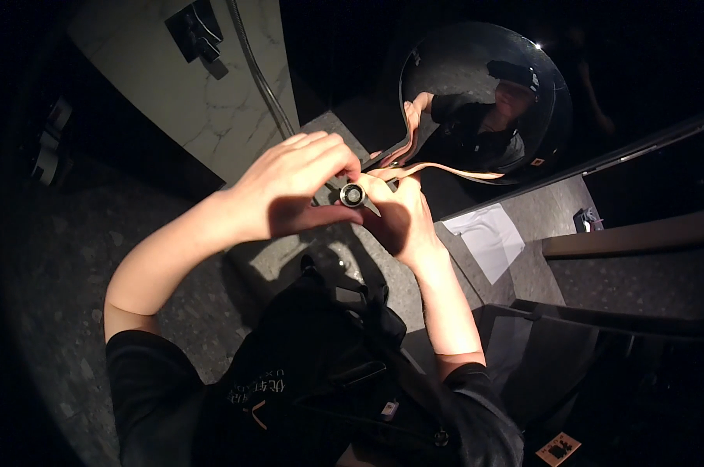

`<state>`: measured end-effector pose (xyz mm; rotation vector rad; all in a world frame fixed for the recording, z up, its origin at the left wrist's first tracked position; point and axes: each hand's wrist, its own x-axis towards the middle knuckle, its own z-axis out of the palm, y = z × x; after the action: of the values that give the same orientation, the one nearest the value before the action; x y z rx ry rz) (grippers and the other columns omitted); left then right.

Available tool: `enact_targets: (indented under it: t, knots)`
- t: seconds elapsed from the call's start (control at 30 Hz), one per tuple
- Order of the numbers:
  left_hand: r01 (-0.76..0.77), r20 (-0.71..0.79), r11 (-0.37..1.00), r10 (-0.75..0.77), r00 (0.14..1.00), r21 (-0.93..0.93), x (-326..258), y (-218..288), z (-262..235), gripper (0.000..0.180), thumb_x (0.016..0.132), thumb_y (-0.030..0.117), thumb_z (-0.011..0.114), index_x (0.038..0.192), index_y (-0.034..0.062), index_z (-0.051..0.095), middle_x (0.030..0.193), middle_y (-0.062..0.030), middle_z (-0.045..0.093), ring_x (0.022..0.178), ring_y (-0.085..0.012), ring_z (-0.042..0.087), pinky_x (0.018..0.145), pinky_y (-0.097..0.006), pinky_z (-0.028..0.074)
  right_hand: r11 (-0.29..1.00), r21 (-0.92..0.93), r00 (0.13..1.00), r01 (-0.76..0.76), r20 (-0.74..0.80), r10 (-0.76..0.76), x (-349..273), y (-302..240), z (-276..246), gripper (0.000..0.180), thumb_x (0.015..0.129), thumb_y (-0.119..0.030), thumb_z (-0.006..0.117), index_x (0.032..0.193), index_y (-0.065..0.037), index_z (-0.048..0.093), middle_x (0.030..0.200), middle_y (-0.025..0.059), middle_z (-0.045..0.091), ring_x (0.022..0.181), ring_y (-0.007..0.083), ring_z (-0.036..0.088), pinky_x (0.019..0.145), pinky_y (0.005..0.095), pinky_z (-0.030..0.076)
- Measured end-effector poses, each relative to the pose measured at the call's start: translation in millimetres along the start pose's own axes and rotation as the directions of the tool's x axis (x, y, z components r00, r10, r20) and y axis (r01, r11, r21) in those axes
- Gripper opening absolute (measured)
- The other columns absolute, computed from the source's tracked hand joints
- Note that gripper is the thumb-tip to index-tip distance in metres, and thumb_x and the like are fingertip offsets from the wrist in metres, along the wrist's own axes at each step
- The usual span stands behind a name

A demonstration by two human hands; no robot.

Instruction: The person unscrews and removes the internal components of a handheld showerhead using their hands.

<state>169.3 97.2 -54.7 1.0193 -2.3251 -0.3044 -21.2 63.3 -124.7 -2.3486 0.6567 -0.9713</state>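
Note:
Both hands meet near the middle of the view, around a short cylindrical fitting (pixel 353 194) whose round end, a pale metal ring with a dark centre, points up at me. My left hand (pixel 294 183) reaches in from the left, its curled fingers above that end and its thumb below. From the right, my right hand (pixel 402 218) is closed around the fitting's other side, and its fingers hide most of the body. A grey flexible hose (pixel 259 78) comes down from the top and passes behind my left hand; whether it joins the fitting is hidden.
A glossy black oval surface (pixel 453 86) beyond my hands mirrors my arms. A dark wall fixture (pixel 196 31) is on the marbled panel (pixel 165 86) at upper left. White paper or cloth (pixel 492 241) lies on grey stone to the right. A dark bin-like container (pixel 507 335) stands nearer.

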Motion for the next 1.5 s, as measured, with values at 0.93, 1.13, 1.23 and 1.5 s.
enact_targets:
  t: [0.93,1.13,1.23,1.5]
  knots:
    - [-0.110,-0.501,0.965,-0.026,0.865,-0.240,7.1,36.4,8.8,0.035,0.069,0.007,0.075,0.098,-0.0041,0.058,0.092,-0.0149,0.064,0.084,-0.0246,0.064,0.075,-0.030,0.051,0.984,0.084,0.901,0.155,-0.422,-0.106,4.4,-29.0,0.7,0.034,0.067,0.004,0.068,0.099,0.000,0.061,0.097,0.0122,0.052,0.091,0.0259,0.051,0.080,0.0343,0.042]
    - [-0.109,-0.466,0.959,-0.027,0.885,-0.262,10.3,39.6,7.2,0.032,0.070,0.007,0.073,0.096,-0.0039,0.059,0.090,-0.0147,0.065,0.085,-0.0251,0.063,0.075,-0.032,0.051,0.977,0.059,0.867,0.207,-0.474,-0.155,6.7,-31.3,-8.7,0.035,0.067,0.008,0.067,0.100,0.000,0.061,0.099,0.0138,0.052,0.092,0.0280,0.052,0.079,0.0349,0.043]
    - [-0.100,-0.444,0.973,-0.003,0.896,-0.210,10.5,40.2,4.8,0.030,0.069,0.006,0.074,0.094,-0.0031,0.060,0.089,-0.0134,0.065,0.081,-0.0237,0.063,0.073,-0.030,0.050,0.978,-0.024,0.879,0.206,-0.436,-0.196,7.2,-30.9,-13.0,0.036,0.065,0.009,0.065,0.099,-0.001,0.061,0.098,0.0141,0.054,0.092,0.0291,0.052,0.081,0.0368,0.041]
    - [-0.113,-0.493,0.984,0.029,0.870,-0.141,9.7,39.8,5.2,0.031,0.064,0.004,0.076,0.091,-0.0007,0.061,0.085,-0.0102,0.065,0.076,-0.0211,0.061,0.067,-0.029,0.049,0.975,-0.014,0.875,0.220,-0.440,-0.203,7.9,-29.3,-8.1,0.027,0.069,0.007,0.061,0.095,0.002,0.061,0.100,0.0166,0.051,0.102,0.0307,0.050,0.087,0.0406,0.045]
